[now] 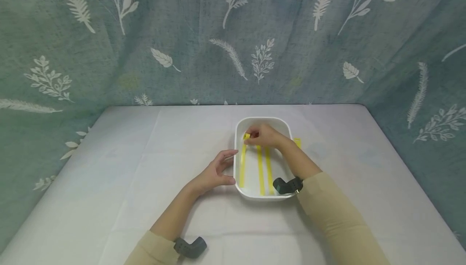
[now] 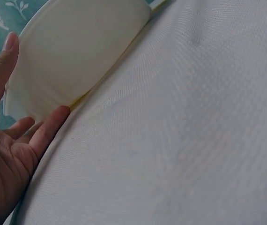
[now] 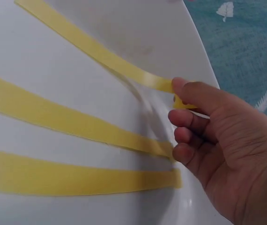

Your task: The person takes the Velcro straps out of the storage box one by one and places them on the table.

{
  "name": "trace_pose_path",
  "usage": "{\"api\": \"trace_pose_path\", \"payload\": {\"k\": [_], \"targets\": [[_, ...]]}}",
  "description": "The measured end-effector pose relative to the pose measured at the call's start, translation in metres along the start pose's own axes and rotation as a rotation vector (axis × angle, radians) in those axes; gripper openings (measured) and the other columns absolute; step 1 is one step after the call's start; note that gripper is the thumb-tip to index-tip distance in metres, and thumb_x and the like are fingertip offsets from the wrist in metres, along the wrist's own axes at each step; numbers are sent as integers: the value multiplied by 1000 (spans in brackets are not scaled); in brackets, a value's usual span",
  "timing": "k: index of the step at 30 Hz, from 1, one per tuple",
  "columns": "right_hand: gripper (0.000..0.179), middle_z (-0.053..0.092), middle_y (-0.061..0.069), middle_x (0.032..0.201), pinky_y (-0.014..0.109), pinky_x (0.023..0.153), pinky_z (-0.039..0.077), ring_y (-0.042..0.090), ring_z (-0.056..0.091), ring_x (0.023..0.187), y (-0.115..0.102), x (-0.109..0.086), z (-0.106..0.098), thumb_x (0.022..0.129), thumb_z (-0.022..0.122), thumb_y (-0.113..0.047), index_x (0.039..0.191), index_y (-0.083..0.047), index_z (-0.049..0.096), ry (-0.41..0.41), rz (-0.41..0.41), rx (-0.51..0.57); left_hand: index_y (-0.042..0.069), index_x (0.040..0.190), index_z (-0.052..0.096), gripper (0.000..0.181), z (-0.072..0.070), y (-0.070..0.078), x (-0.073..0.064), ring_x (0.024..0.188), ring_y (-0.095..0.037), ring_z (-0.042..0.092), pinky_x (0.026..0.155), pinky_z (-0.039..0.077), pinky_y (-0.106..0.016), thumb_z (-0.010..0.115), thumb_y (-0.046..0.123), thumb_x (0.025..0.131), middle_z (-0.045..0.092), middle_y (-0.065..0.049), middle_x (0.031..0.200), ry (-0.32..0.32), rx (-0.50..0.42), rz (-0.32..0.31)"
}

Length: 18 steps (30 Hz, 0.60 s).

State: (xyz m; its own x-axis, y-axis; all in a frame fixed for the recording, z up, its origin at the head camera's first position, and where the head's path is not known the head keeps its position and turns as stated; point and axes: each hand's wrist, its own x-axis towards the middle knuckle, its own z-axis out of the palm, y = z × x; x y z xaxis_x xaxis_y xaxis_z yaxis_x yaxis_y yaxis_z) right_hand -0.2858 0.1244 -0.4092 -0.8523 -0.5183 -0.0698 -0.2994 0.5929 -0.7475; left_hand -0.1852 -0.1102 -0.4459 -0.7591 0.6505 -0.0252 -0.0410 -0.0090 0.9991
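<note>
A white rounded basin [image 1: 284, 126] lies on the white-covered table with several yellow strips in and around it. Between thumb and fingers, my right hand [image 1: 268, 136] pinches the end of the leftmost yellow strip [image 3: 119, 66], near the basin's far left part. That strip's end shows small dark holes, and the strip is lifted off the basin floor near my fingers. Two more yellow strips [image 3: 63, 115] lie lengthwise beside it on the basin floor. My left hand [image 1: 215, 172], fingers spread and fairly straight, touches the basin's left outer side; its thumb is near the front corner.
Another bit of yellow strip [image 1: 297, 142] sticks out past the basin's right rim. The white tablecloth [image 1: 164, 168] has faint creases. A green-blue curtain [image 1: 189, 54] with white leaf prints hangs behind the table and along its sides.
</note>
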Motion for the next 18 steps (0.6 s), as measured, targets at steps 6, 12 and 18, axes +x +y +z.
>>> {"api": "trace_pose_path", "payload": {"k": [6, 12, 18], "targets": [[19, 64, 4, 76, 24, 51, 45, 13, 52, 56, -2, 1, 1, 86, 67, -18, 99, -3, 65, -24, 34, 111, 14, 146, 23, 89, -1, 0, -1, 143, -34, 15, 97, 48, -42, 79, 15, 77, 13, -7, 155, 7, 8, 3], [32, 70, 20, 95, 33, 68, 59, 22, 69, 77, -5, 0, 2, 88, 60, -7, 116, 7, 56, -41, 85, 356, 18, 144, 26, 85, 0, -1, 0, 143, -35, 15, 97, 48, -42, 78, 13, 77, 12, -7, 156, 14, 13, -8], [44, 66, 23, 110, 40, 83, 56, 25, 68, 96, -8, -3, -2, 90, 58, -2, 132, 4, 47, -77, 96, 538, 19, 144, 26, 85, 0, -1, 0, 144, -34, 14, 98, 48, -42, 78, 16, 77, 13, -6, 156, 17, 18, -15]]}}
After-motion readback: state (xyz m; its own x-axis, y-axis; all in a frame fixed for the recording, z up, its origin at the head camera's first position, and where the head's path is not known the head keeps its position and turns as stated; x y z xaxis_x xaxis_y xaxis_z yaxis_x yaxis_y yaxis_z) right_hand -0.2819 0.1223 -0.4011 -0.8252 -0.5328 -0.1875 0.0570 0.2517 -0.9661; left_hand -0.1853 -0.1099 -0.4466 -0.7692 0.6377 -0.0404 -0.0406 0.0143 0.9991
